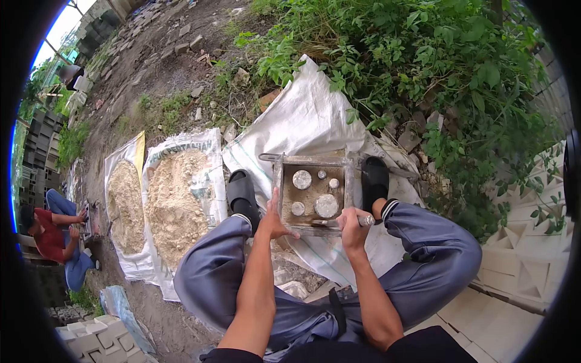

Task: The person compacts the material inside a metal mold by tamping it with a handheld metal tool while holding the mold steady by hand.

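Leafy plants (423,54) are growing beyond the square frame (318,160), and a white woven sheet (305,112) is lying beneath it. To the left of the frame, two white sacks (212,145) are bearing pale, crumbly material (175,199); much farther left of it, a person in a red shirt (49,235) is sitting low. Pale blocks (526,266) are standing well to its right. Our feet, in black sandals (242,193), are flanking the frame on both sides. Within its walls, five round pale pieces (326,206) of unequal size are sitting apart on a brownish bed. We are laying our left hand (275,222), thumb and fingers spread, against the frame's near left corner. Our right hand (351,228) is closing around a hand tool (365,221) at the near right corner, and its blade is pointing leftward just inside the near wall.
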Tool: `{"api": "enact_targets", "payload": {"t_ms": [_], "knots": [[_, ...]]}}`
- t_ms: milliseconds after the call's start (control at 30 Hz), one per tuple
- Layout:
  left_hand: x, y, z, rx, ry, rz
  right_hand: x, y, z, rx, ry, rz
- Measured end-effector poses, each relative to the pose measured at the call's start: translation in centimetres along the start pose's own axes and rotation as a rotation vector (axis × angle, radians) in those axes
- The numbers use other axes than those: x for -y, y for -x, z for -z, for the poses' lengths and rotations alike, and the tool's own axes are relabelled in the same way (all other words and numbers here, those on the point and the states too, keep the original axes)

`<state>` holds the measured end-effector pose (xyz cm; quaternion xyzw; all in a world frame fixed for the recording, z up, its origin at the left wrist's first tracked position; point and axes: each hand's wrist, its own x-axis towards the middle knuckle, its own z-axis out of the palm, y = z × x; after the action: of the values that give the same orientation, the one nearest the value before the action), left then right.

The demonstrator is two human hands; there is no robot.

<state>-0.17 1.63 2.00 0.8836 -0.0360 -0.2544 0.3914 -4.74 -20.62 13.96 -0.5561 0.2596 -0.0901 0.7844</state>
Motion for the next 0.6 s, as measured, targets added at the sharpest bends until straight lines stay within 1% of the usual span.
{"api": "enact_targets", "payload": {"t_ms": [33,100,133,200,233,267,333,367,400,433,467,533,567,600], "knots": [[-0.1,-0.1,0.0,0.004,-0.044,0.018,0.7,0.1,0.2,0.003,0.0,0.007],[0.1,-0.5,0.0,-0.021,-0.065,0.0,2.0,0.6,0.4,0.043,0.334,0.167],[0.3,-0.1,-0.4,-0.032,-0.084,-0.009,1.3,0.6,0.9,0.045,0.341,0.157],[0.3,0.1,-0.2,-0.008,-0.053,0.007,-1.2,0.5,2.4,0.036,0.251,0.264],[-0.1,0.0,0.0,0.002,-0.025,0.01,-1.9,0.1,2.0,-0.009,0.303,0.34],[-0.3,0.3,-0.1,0.007,-0.022,0.003,-2.0,-0.5,1.9,-0.027,0.26,0.156],[-0.2,0.0,0.1,0.008,-0.045,0.027,0.0,-0.5,0.5,0.045,0.393,0.191],[0.2,-0.2,-0.1,0.016,-0.042,0.043,0.8,-0.1,0.3,0.05,0.388,0.197],[0.1,-0.7,0.0,0.006,-0.041,0.049,1.4,0.5,0.3,0.074,0.385,0.271],[0.3,-0.6,-0.2,0.004,-0.066,0.032,1.5,1.3,0.6,0.093,0.386,0.328],[0.4,-0.2,-0.3,0.009,-0.095,0.01,0.5,1.4,0.9,0.093,0.387,0.313],[-0.1,0.0,-0.1,0.01,-0.081,-0.013,-0.2,0.3,0.5,0.113,0.482,0.428],[-0.5,0.0,0.2,0.052,-0.063,0.038,-0.3,0.0,0.2,0.133,0.473,0.339],[-0.7,-0.2,0.5,0.092,-0.047,0.09,0.1,0.3,0.0,0.131,0.47,0.346]]}}
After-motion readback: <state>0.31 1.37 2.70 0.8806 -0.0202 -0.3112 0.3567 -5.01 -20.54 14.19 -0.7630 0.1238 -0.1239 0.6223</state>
